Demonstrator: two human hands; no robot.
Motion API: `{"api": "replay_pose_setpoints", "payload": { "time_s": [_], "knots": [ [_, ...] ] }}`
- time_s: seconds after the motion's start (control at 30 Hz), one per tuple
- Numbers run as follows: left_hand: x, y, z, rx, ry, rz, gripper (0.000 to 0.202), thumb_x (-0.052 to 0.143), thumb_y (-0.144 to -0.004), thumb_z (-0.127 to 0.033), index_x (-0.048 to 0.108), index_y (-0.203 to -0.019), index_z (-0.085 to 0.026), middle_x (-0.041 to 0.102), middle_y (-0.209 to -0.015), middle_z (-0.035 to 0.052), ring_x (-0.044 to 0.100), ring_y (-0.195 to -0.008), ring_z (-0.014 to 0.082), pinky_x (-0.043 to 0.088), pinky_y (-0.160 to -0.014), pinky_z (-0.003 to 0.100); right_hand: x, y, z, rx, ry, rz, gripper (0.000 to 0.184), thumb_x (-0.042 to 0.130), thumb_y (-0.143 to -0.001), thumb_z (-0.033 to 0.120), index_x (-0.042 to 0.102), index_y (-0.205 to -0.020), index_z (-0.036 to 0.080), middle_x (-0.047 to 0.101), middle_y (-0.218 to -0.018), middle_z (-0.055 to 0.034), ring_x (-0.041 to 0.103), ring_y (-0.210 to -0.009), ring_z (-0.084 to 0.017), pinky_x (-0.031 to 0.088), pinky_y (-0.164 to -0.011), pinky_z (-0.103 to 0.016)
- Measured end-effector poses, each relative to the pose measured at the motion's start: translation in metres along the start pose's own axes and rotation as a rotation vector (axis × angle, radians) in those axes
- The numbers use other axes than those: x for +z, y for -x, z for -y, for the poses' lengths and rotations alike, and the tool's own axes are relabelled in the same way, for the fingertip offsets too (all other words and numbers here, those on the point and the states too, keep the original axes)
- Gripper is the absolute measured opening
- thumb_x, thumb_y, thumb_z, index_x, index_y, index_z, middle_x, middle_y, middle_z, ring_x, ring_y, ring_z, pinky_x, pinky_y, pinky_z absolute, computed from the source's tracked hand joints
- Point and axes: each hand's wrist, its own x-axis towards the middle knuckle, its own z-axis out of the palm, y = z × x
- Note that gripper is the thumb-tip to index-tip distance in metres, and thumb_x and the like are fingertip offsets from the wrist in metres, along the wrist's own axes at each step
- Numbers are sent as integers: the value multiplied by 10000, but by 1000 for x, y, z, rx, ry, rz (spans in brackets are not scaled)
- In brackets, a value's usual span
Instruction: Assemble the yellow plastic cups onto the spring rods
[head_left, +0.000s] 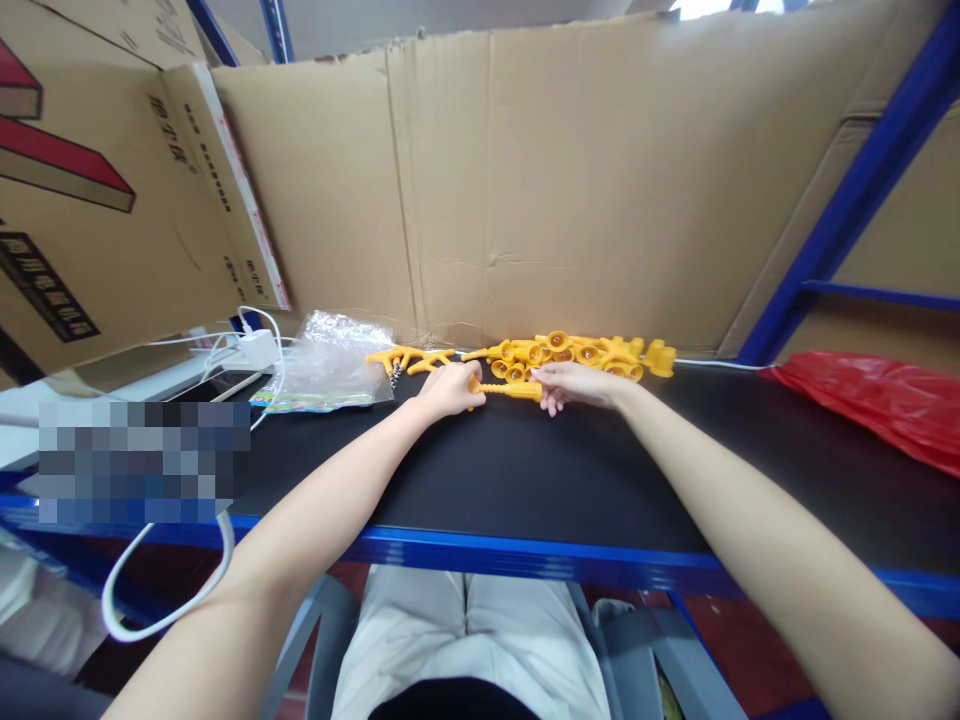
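Observation:
Both my arms reach over a black-topped table. My left hand and my right hand are each closed on one end of a yellow plastic rod-shaped part that lies between them on the table. Just behind the hands is a heap of several yellow plastic parts with round cup shapes. Two more yellow branched parts lie to the left of the heap, close to my left hand.
A crumpled clear plastic bag lies left of the parts, beside a white charger and cable. A red plastic bag sits at the right. A cardboard sheet walls the back; blue shelf posts rise at the right.

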Motion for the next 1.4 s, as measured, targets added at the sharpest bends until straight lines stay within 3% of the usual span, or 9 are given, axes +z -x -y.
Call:
{"api": "replay_pose_setpoints", "payload": {
  "time_s": [0.2,0.37,0.57,0.7,0.8,1.0,1.17,1.3,1.4],
  "knots": [
    [0,-1,2,-38,26,21,269,570,-651,-299,581,-905,-211,638,-758,18,592,-738,190,433,-654,274,-2,2,0,-60,134,-6,474,688,-677,398,485,-1021,143,648,-722,-25,579,-554,-104,439,-510,-227],
    [-1,0,2,-26,19,-22,282,569,-653,-304,578,-921,-216,639,-776,14,592,-738,191,436,-645,276,2,-1,3,-26,87,-3,480,479,-790,580,571,-734,111,636,-636,-70,552,-498,-97,427,-505,-233],
    [-3,0,0,-37,33,-21,275,567,-652,-305,582,-909,-210,639,-774,18,588,-740,188,428,-653,276,4,-5,2,33,26,44,606,318,-844,620,588,-730,90,612,-569,-76,509,-428,-85,393,-430,-217],
    [-4,-1,1,-54,41,-14,268,569,-647,-292,583,-903,-211,640,-766,18,587,-745,189,425,-654,276,-1,0,1,-2,23,24,386,553,-791,486,555,-899,116,648,-794,-77,586,-595,-94,444,-510,-199],
    [-3,-1,2,-50,37,-17,263,571,-638,-287,582,-889,-210,639,-754,15,587,-732,188,419,-636,272,-4,3,0,-25,-11,6,505,715,-675,332,465,-1083,172,630,-944,-59,619,-741,-114,475,-590,-206],
    [-3,0,2,-46,8,-36,260,566,-635,-292,580,-882,-212,639,-751,11,588,-728,186,417,-623,267,-1,0,-1,-55,-38,2,325,615,-763,422,524,-892,138,661,-908,-106,625,-678,-119,476,-604,-233],
    [-3,-1,2,-37,-11,-37,252,561,-639,-302,577,-877,-220,637,-758,9,587,-734,188,416,-624,269,2,-3,0,3,2,16,421,472,-834,509,553,-752,104,669,-815,-145,618,-620,-124,459,-579,-234],
    [-4,0,1,-49,-10,-19,261,560,-645,-307,578,-891,-219,638,-769,9,588,-740,186,419,-634,267,1,-1,0,-6,-34,-18,358,604,-762,446,543,-925,134,651,-899,-96,624,-712,-127,470,-612,-229],
    [-4,0,2,-42,-13,-21,260,561,-645,-311,577,-887,-218,639,-774,11,589,-746,189,420,-637,269,0,0,0,-23,-11,-30,492,730,-646,336,502,-1046,165,642,-935,-65,623,-759,-132,469,-621,-229]
  ]
}}
